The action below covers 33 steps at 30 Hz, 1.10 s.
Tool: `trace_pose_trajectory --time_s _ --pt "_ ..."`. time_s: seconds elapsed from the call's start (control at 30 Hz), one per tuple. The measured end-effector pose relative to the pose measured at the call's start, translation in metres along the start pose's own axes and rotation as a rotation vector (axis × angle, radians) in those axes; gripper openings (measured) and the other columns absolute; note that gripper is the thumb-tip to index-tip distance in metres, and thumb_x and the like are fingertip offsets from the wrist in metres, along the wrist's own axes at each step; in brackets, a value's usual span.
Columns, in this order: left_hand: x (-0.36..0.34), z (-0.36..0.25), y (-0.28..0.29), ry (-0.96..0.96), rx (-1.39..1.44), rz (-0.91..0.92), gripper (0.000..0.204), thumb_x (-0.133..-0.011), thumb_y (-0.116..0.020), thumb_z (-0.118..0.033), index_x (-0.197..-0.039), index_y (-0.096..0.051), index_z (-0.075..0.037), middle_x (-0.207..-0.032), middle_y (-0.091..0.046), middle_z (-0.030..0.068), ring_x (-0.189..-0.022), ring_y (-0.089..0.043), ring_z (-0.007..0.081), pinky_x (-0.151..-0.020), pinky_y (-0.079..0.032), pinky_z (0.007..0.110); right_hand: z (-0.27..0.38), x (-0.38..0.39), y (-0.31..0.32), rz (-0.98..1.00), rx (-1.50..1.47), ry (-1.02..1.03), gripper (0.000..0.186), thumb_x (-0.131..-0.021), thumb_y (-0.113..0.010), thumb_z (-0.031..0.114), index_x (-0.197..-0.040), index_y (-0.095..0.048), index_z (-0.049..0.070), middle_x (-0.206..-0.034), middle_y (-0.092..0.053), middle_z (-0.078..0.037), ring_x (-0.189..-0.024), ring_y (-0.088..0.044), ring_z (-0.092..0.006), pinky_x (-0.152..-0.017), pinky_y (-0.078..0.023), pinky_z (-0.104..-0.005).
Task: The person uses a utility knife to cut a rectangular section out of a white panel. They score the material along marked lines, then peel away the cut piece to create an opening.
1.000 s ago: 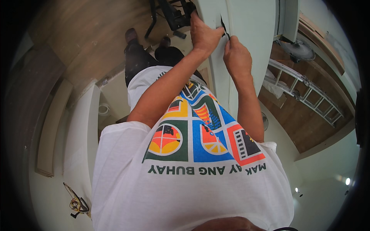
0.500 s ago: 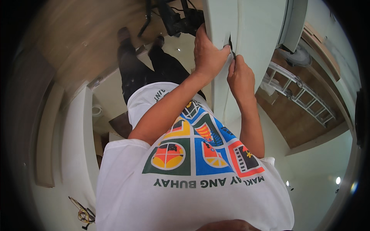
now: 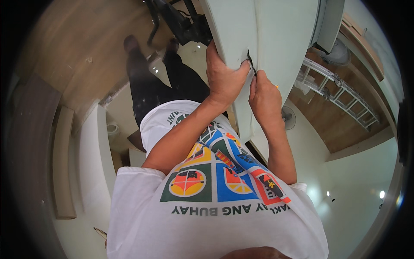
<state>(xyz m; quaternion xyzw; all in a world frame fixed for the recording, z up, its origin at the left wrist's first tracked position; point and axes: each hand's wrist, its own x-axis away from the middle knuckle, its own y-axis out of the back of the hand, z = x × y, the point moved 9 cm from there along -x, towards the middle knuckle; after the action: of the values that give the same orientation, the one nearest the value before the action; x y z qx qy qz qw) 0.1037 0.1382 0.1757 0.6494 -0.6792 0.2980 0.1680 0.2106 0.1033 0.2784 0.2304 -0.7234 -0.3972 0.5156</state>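
Observation:
A long white panel [image 3: 282, 39] with a seam along it runs up from in front of my chest. My left hand [image 3: 226, 77] is closed round its left edge, fingers out of sight behind, thumb on the front face. Against that thumb lies a thin dark strip [image 3: 252, 65], pointed at its upper end. My right hand [image 3: 266, 99] pinches the strip's lower end between thumb and fingers, close to the panel's face. Whether it is a blade or a loose strip I cannot tell. A small yellow bit [image 3: 277, 86] shows at the right hand's outer side.
An aluminium ladder [image 3: 340, 93] and a standing fan [image 3: 288, 116] are to the right. Black metal equipment [image 3: 183, 21] stands beyond my left hand. At the left is a white partition [image 3: 92, 146], with a brown board [image 3: 64, 172] beside it.
Panel and both hands appear slightly further left and lower, as the whole view has shifted. The yellow bit by my right hand and the fan have come into sight. Both grips look the same.

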Motion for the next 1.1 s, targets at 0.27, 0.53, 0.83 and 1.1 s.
trace_pose_trajectory --time_s 0.27,0.53,0.83,1.1 --pt "0.001 0.000 0.010 -0.143 -0.114 -0.111 0.071 -0.072 -0.086 -0.011 -0.128 -0.046 0.002 -0.115 -0.066 0.0170 -0.106 -0.069 0.0318 -0.093 -0.054 0.041 0.002 -0.007 -0.006 0.058 0.039 -0.006 0.013 -0.103 -0.054 0.014 -0.098 -0.053 0.002 -0.082 -0.069 -0.023 -0.078 -0.069 -0.0456 -0.069 -0.053 -0.0559" --pt "-0.012 -0.003 0.004 -0.079 -0.061 -0.062 0.079 -0.073 -0.081 -0.011 -0.140 -0.041 0.001 -0.128 -0.056 0.0207 -0.120 -0.060 0.0398 -0.101 -0.049 0.049 0.006 -0.022 0.005 0.041 0.012 0.079 0.017 -0.103 -0.056 0.016 -0.096 -0.054 0.001 -0.084 -0.070 -0.023 -0.080 -0.069 -0.0455 -0.070 -0.053 -0.0559" --pt "-0.020 -0.008 0.009 -0.146 -0.117 -0.086 0.079 -0.068 -0.089 -0.014 -0.131 -0.047 0.005 -0.118 -0.066 0.0190 -0.108 -0.067 0.0330 -0.098 -0.052 0.042 0.004 -0.008 0.026 -0.105 -0.345 0.045 0.020 -0.104 -0.060 0.019 -0.096 -0.056 0.001 -0.081 -0.068 -0.021 -0.076 -0.066 -0.0454 -0.068 -0.053 -0.0529" --pt "-0.033 -0.022 0.011 -0.333 -0.111 0.077 0.074 -0.075 -0.088 -0.006 -0.135 -0.046 0.005 -0.124 -0.063 0.0159 -0.113 -0.062 0.0262 -0.101 -0.050 0.038 -0.066 0.019 0.021 -0.184 -1.282 -0.243 0.029 -0.107 -0.052 0.030 -0.111 -0.060 0.002 -0.078 -0.063 -0.007 -0.063 -0.063 -0.0175 -0.058 -0.052 -0.0346"
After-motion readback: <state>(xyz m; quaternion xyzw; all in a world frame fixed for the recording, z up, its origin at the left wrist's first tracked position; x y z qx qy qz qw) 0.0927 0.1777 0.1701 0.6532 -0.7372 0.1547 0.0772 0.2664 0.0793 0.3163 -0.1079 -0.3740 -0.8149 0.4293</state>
